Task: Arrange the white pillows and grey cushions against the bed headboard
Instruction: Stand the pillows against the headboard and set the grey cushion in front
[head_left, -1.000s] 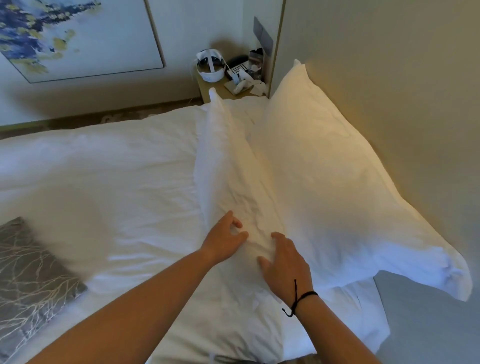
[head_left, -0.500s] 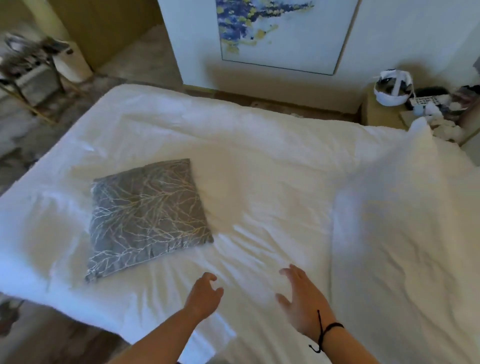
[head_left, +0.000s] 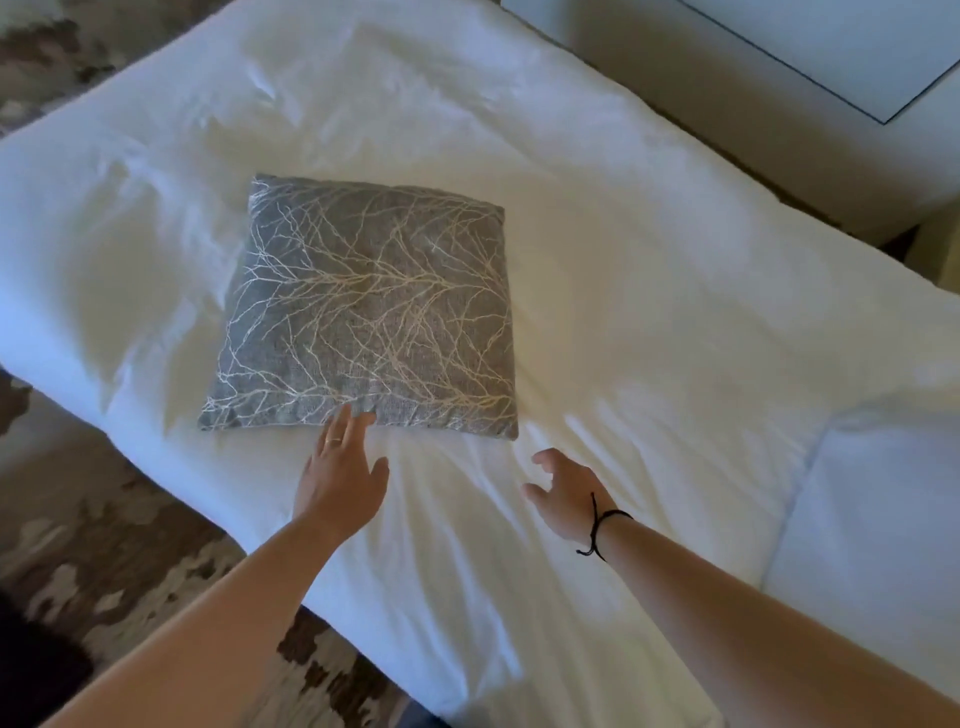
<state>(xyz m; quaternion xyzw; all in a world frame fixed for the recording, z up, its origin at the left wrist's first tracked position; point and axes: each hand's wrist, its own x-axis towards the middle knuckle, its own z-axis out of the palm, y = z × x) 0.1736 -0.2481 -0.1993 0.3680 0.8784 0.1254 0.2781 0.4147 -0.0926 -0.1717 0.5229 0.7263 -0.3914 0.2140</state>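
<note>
Across most of the view spreads the bed (head_left: 649, 322), covered in a rumpled white duvet that runs from the upper left down to the lower right. At the far right edge a white pillow (head_left: 883, 519) lies on the bed, only partly in view. Beyond the bed's left and near edges shows a patterned brown and cream carpet (head_left: 130, 545), and at the top right a pale wall with the corner of a framed picture (head_left: 841, 47).

On the duvet, left of the middle, a grey cushion (head_left: 369, 312) lies flat, square, with a pale branching pattern across its face. It is well apart from the white pillow.

The left hand (head_left: 340, 480) reaches out palm down, fingers spread and extended; its fingertips touch the cushion's near edge, around the middle of that edge, but have not closed on it. A thin ring (head_left: 333, 440) sits on one finger.

The right hand (head_left: 566, 491) hovers above the duvet just short of the cushion's near right corner, fingers loosely curled and apart, holding nothing. A black cord bracelet (head_left: 602, 525) circles its wrist.
</note>
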